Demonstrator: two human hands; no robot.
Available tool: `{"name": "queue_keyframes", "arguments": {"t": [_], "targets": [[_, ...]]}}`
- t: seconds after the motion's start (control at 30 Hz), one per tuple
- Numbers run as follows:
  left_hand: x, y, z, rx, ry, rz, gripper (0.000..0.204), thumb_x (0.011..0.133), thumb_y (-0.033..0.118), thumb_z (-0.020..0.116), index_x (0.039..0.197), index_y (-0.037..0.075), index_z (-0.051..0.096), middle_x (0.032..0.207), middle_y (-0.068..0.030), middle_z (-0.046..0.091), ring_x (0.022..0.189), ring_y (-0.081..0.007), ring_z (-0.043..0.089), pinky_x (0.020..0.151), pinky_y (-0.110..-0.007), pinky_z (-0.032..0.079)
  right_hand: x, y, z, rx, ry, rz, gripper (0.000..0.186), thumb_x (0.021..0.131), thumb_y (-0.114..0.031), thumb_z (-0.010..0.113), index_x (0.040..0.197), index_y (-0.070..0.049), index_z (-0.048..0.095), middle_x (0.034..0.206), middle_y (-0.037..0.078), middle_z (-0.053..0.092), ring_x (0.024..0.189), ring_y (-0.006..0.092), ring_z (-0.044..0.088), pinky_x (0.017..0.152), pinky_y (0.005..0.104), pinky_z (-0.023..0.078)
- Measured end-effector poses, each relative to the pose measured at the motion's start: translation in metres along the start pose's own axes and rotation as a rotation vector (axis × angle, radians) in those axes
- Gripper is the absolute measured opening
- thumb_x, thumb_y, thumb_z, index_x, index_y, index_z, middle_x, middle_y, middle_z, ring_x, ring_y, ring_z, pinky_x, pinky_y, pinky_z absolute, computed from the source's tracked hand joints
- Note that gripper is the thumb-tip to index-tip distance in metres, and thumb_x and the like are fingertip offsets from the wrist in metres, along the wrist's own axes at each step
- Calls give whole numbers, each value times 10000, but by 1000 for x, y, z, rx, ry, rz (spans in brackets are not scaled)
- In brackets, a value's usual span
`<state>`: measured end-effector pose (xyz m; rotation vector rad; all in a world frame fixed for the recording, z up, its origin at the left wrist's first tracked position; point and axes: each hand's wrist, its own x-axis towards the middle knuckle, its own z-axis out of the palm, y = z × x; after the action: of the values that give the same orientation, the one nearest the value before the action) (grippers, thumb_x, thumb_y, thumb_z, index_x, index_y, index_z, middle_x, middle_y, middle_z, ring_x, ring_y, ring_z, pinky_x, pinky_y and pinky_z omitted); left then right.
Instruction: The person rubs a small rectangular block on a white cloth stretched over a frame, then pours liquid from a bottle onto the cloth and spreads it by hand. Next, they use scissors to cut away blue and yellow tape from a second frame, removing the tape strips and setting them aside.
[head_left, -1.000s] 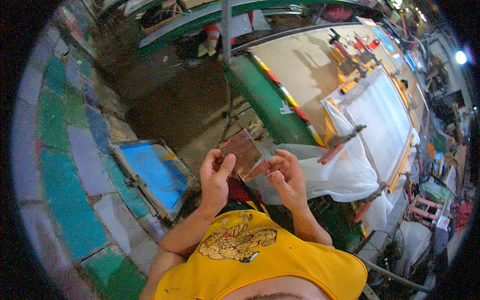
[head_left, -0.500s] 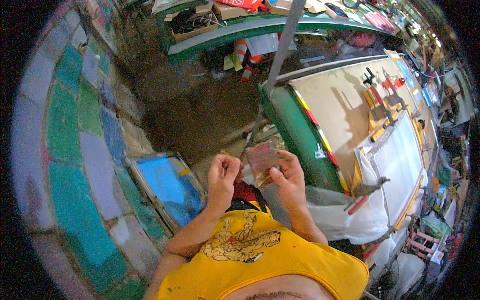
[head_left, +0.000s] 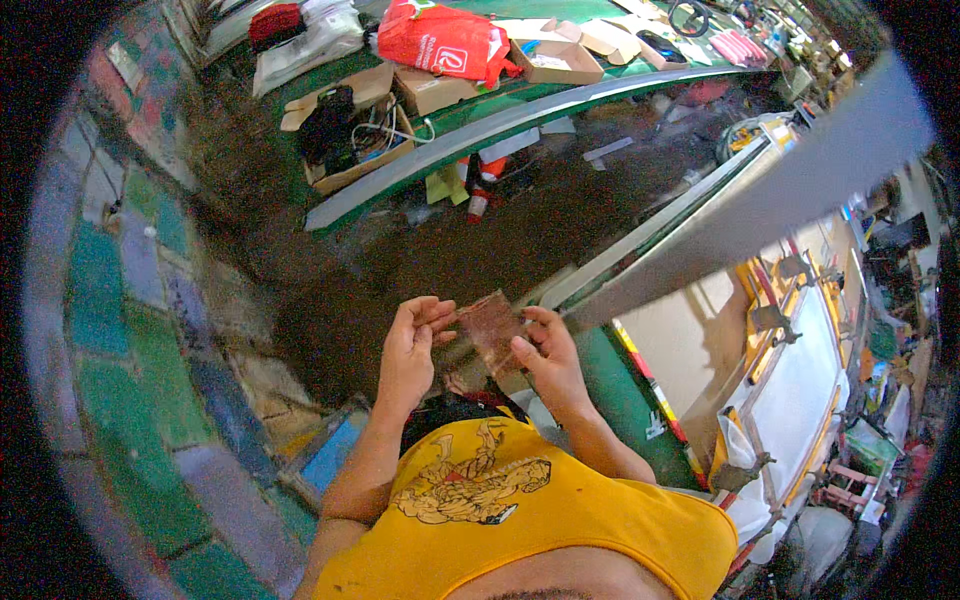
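Reddish-brown sheet (head_left: 491, 335); white-lettered red bag (head_left: 425, 40)

Reddish-brown, perhaps streaky flat piece (head_left: 491, 332)

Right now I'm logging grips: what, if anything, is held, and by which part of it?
A flat reddish-brown piece, held at its right edge by the right hand; the left hand is by its left edge, contact unclear.

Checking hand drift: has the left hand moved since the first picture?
Yes: the left hand is now higher in view than the blue panel; earlier, roughly level. The view shifted too.
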<state>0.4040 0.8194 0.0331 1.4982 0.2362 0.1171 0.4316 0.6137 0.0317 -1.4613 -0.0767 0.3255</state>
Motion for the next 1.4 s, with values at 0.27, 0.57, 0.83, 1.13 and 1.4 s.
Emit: {"name": "queue_keyframes", "arguments": {"t": [0.27,0.57,0.83,1.13,1.4], "targets": [[138,28,-5,281,-72,-45,305,1043,122,447,1326,8,434,1313,-195,598,654,-210,707,522,-282,551,79,6,15,-270,198,-44,459,954,-93,616,1366,-56,416,1126,94,608,1000,151,596,848,290,502],[306,27,38,405,-325,104,212,1003,215,579,1003,13,513,882,-116,663,493,-158,594,476,-308,493,162,0,13,208,610,-8,450,962,-85,612,1356,-46,397,1058,86,595,904,156,611,763,317,541],[428,21,109,565,-752,330,318,1034,277,519,807,60,473,573,-44,548,416,-117,545,357,-298,412,224,-24,6,297,1058,-19,464,944,-53,629,1356,-46,414,1093,85,573,984,153,575,847,303,514],[479,12,262,529,-1155,295,391,959,153,652,669,6,435,504,-116,479,440,-135,498,428,-327,388,283,-19,-76,380,1435,-158,434,963,-52,598,1339,-18,385,1000,92,588,860,156,621,723,312,553],[535,18,451,244,-1277,368,116,962,109,626,972,22,550,827,-80,620,602,-127,618,535,-272,493,320,-42,-233,490,1713,-250,430,965,-91,608,1331,-19,395,1039,88,605,822,148,632,669,295,546]]}}
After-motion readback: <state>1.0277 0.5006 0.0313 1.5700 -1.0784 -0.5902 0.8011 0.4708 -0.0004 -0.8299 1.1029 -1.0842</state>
